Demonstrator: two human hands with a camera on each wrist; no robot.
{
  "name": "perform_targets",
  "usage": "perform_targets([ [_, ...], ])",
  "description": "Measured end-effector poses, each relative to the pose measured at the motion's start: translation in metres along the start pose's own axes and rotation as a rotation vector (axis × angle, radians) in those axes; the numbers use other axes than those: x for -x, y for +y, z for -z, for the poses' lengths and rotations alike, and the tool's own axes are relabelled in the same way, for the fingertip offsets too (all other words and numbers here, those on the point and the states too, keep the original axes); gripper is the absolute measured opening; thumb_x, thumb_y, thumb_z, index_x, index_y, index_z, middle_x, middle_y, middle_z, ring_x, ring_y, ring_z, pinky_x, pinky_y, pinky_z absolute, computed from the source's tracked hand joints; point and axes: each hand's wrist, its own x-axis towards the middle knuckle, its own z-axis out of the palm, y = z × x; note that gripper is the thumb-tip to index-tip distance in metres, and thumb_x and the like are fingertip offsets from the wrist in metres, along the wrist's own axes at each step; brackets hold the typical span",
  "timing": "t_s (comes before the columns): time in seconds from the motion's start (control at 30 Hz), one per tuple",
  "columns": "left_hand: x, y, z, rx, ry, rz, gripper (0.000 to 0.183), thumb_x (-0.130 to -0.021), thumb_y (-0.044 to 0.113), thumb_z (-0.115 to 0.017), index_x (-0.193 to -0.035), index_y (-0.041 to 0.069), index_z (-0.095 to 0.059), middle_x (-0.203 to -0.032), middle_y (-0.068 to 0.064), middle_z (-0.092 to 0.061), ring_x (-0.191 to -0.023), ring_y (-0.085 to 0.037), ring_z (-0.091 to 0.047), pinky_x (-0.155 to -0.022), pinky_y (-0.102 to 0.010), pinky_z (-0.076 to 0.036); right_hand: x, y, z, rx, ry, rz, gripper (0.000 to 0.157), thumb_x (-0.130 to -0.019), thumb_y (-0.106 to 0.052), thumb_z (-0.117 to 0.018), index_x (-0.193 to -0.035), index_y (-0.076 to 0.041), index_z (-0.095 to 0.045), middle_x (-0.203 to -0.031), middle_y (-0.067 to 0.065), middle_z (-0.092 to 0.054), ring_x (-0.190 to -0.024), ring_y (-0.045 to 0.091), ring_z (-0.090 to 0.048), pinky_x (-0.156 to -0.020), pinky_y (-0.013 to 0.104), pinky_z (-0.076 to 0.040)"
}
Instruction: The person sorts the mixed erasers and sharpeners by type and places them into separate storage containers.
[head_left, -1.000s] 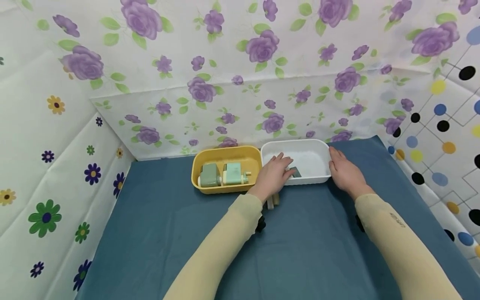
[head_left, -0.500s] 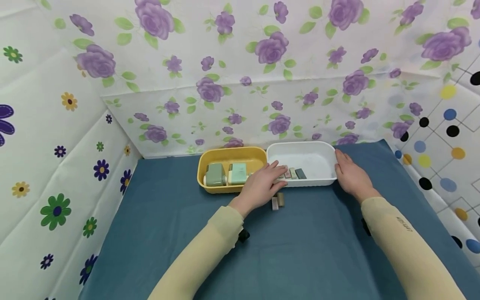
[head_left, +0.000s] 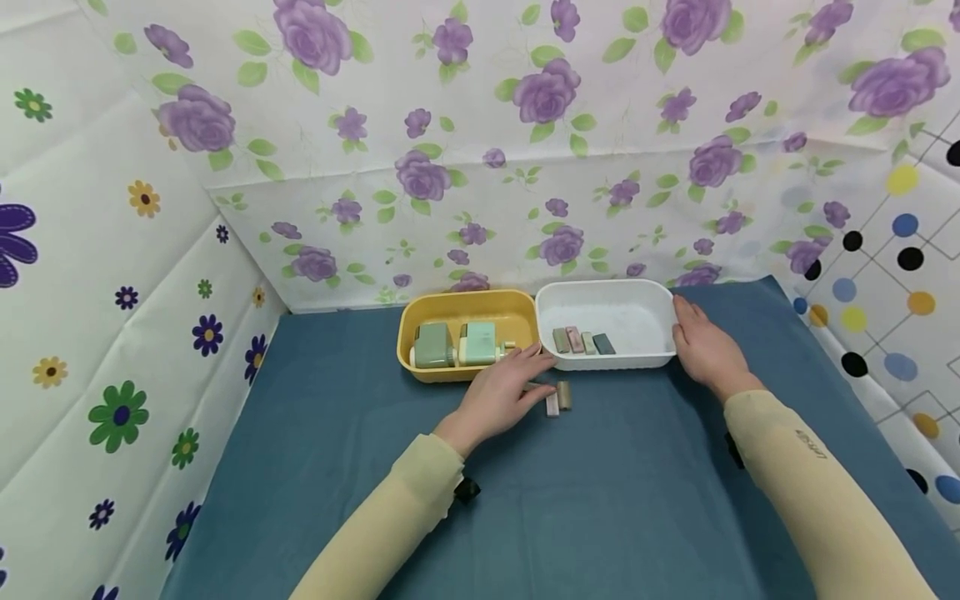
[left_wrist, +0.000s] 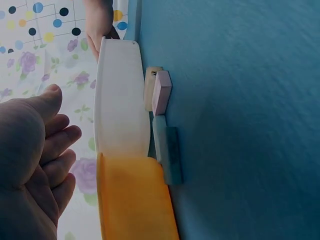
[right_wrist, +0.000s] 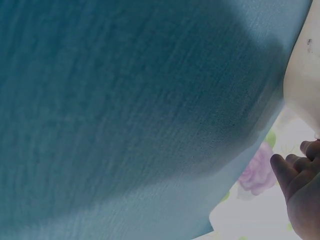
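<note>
My left hand is just in front of where the two bins meet, its thumb over a few small blocks on the table. In the left wrist view its fingers are loosely bent and hold nothing. A tan block and a pink block lie in front of the white bin; the left wrist view also shows a pale teal block and a dark teal block. Several similar blocks sit inside the white bin. My right hand rests its straight fingers against that bin's right end.
Left of the white bin and touching it is a yellow bin. It holds a dark green boxy item and a mint boxy item. Blue cloth covers the table; a flowered sheet hangs behind.
My left hand has moved from over the white bin toward the left and nearer to me, uncovering the blocks inside. My right hand stays at the bin's right end.
</note>
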Motion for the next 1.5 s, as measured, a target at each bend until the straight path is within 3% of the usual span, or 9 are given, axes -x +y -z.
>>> perform_targets([
  [0.37, 0.02, -0.008, 0.002, -0.013, -0.049, 0.069, 0.054, -0.108, 0.037, -0.067, -0.155, 0.011, -0.059, -0.158, -0.005, -0.056, -0.157, -0.02, -0.036, -0.13, -0.034, -0.025, 0.002, -0.001, 0.003, -0.003, -0.01, 0.001, 0.066, -0.118, -0.032, -0.025, -0.171, -0.003, 0.0, -0.176, 0.027, -0.009, -0.159, 0.052, -0.012, -0.124, 0.071, -0.017],
  [0.67, 0.03, -0.012, -0.003, -0.023, -0.048, 0.032, 0.059, -0.107, 0.038, -0.068, -0.157, 0.008, -0.056, -0.164, -0.007, -0.05, -0.158, -0.024, -0.034, -0.13, -0.037, -0.024, 0.001, -0.002, 0.007, 0.011, -0.03, -0.006, 0.066, -0.118, -0.032, -0.025, -0.171, -0.002, 0.002, -0.176, 0.027, -0.007, -0.159, 0.052, -0.01, -0.124, 0.071, -0.016],
  [0.87, 0.03, -0.012, -0.009, -0.016, -0.029, 0.005, 0.059, -0.107, 0.038, -0.068, -0.156, 0.006, -0.056, -0.164, -0.007, -0.049, -0.158, -0.025, -0.035, -0.13, -0.04, -0.025, 0.002, -0.003, 0.008, 0.011, -0.025, 0.001, 0.066, -0.118, -0.03, -0.027, -0.171, -0.001, 0.0, -0.176, 0.026, -0.008, -0.159, 0.052, -0.011, -0.124, 0.071, -0.016],
  [1.2, 0.024, 0.0, -0.016, -0.023, -0.002, 0.027, 0.056, -0.107, 0.032, -0.07, -0.154, 0.006, -0.058, -0.161, -0.007, -0.053, -0.158, -0.023, -0.035, -0.131, -0.039, -0.023, 0.003, -0.002, 0.005, 0.01, -0.024, 0.029, 0.065, -0.118, -0.029, -0.023, -0.171, -0.001, 0.001, -0.175, 0.028, -0.008, -0.159, 0.053, -0.011, -0.124, 0.071, -0.016],
  [1.5, 0.011, 0.013, -0.024, -0.149, 0.008, 0.025, 0.05, -0.107, 0.034, -0.069, -0.15, 0.008, -0.064, -0.155, -0.006, -0.06, -0.156, -0.023, -0.039, -0.13, -0.037, -0.025, 0.003, -0.003, 0.004, 0.01, -0.024, 0.031, 0.065, -0.118, -0.03, -0.024, -0.171, -0.001, 0.001, -0.175, 0.028, -0.008, -0.159, 0.053, -0.01, -0.125, 0.07, -0.016],
])
